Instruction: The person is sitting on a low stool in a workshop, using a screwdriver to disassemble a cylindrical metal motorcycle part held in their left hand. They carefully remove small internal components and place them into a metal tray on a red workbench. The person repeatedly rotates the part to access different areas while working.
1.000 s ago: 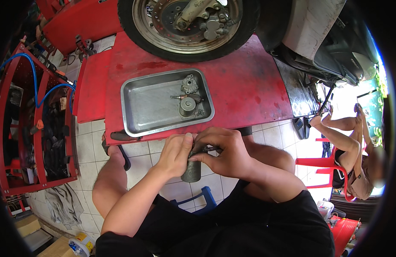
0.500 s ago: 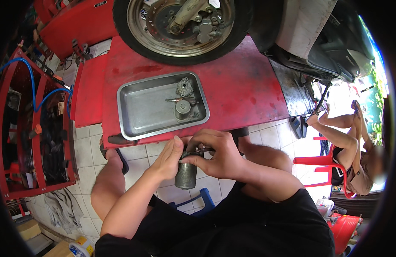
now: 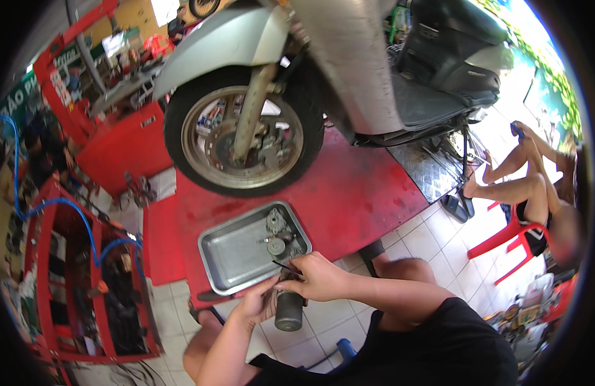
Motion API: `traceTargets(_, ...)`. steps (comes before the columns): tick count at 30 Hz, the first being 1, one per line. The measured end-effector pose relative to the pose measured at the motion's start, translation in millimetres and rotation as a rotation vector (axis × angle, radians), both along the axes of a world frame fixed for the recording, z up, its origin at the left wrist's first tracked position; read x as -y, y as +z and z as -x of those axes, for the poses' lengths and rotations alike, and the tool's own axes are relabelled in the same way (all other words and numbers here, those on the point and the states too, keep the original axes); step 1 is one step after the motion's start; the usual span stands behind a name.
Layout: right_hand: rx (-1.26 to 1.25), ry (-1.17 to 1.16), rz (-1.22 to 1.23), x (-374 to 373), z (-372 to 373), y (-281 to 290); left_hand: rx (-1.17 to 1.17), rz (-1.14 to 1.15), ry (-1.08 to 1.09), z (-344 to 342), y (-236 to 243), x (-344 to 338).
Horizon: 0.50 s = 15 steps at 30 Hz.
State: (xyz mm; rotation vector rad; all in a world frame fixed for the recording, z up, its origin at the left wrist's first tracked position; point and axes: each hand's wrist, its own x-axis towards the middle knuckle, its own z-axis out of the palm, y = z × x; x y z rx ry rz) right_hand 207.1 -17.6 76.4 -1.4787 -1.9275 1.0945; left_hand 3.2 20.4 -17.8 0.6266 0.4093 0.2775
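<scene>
While the fingers of the left hand curl against the left side of a dark metal cylinder, those of the right hand are closed around a thin dark rod at its far end; whether the rod is a tool or a part, I cannot tell. The cylinder juts from between the fingers toward the body, off the red surface. Just beyond the fingers, a shallow metal tray holds a round metal piece and, farther out, a cast metal part, both apart from the cylinder. My judgement is that these pieces are already loose and set out, whereas handling of the cylinder looks midway; the fingers hide its far end. Well beyond them, a scooter's front wheel is fitted on its fork.
</scene>
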Motion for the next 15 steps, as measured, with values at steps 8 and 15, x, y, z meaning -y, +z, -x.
traceTargets(8, 0.036, -0.087, -0.332, -8.2, -12.9, -28.5, 0.219, 0.485, 0.205, -2.4, -52.6, 2.2)
traceTargets(15, 0.114, -0.172, -0.218, 3.7, -7.5, -33.1, -0.019, 0.236, 0.382, -35.4, -27.7, 16.2)
